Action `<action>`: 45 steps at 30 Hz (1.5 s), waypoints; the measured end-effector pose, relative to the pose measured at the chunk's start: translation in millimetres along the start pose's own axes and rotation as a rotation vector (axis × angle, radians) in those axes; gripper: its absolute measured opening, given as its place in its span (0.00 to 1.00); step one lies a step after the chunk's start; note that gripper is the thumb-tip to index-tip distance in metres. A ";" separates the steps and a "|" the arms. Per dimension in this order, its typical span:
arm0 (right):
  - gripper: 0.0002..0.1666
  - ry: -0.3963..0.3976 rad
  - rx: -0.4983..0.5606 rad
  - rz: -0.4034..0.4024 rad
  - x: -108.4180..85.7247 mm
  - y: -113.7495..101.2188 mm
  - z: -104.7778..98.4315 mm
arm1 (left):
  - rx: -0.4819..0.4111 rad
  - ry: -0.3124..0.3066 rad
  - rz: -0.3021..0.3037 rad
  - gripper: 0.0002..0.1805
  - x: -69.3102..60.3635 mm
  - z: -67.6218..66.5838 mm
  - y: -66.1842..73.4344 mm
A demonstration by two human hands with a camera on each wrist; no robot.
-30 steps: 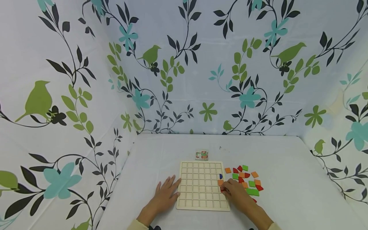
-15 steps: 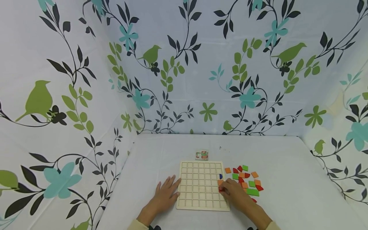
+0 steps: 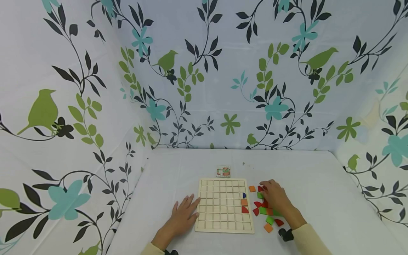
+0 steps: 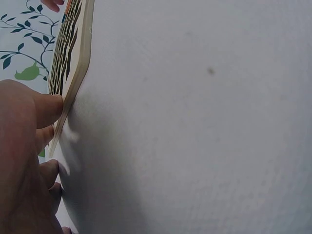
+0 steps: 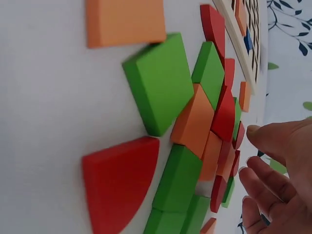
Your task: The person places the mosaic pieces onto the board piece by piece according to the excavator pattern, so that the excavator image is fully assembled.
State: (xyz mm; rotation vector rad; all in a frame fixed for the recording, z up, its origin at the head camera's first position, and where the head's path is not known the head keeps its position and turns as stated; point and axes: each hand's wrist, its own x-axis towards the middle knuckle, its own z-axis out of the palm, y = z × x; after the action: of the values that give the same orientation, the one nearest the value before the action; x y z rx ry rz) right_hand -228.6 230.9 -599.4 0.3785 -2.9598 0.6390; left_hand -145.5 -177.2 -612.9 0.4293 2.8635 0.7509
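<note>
A wooden grid board (image 3: 220, 214) lies flat on the white table. In its right-hand column sit a blue piece (image 3: 244, 195), an orange square (image 3: 244, 202) and a red rounded piece (image 3: 245, 209). My left hand (image 3: 184, 215) rests at the board's left edge, fingers spread and thumb touching the rim, as the left wrist view also shows. Over the loose pieces to the right of the board is my right hand (image 3: 278, 198), covering some of them. In the right wrist view, thumb and fingers are apart with nothing visible between them, near a red piece (image 5: 239, 135).
Loose green, orange and red blocks lie right of the board, among them an orange square (image 3: 268, 227) and a red quarter-round (image 3: 278, 222) nearer the front. A small printed card (image 3: 223, 171) lies behind the board. Patterned cloth (image 3: 204, 106) hangs behind and at both sides.
My right hand has let go of the red rounded piece in the board and moved right and away over the loose blocks. Several blocks have shifted toward the board and the front. My left hand stays put.
</note>
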 end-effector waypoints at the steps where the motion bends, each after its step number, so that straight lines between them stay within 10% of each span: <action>1: 0.21 -0.014 0.011 0.014 2.8 2.0 1.8 | -0.001 -0.004 -0.003 0.32 -0.1 -0.2 -0.1; 19: 0.23 -0.055 -0.086 0.142 22.4 -0.1 11.5 | -0.013 -0.009 0.028 0.33 0.6 1.2 -5.0; 28: 0.19 -0.080 -0.074 0.042 12.4 -8.1 6.2 | -0.018 -0.001 0.018 0.33 0.3 2.5 -4.8; 45: 0.17 -0.117 0.023 0.093 10.2 -8.8 3.1 | -0.009 -0.014 0.005 0.33 0.9 -0.2 -3.0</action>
State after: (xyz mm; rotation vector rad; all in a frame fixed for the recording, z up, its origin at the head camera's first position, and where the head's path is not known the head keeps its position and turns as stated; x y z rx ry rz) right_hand -236.2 219.6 -597.3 0.2917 -3.0993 0.6840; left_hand -147.1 -179.5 -614.2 0.4393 2.8463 0.7590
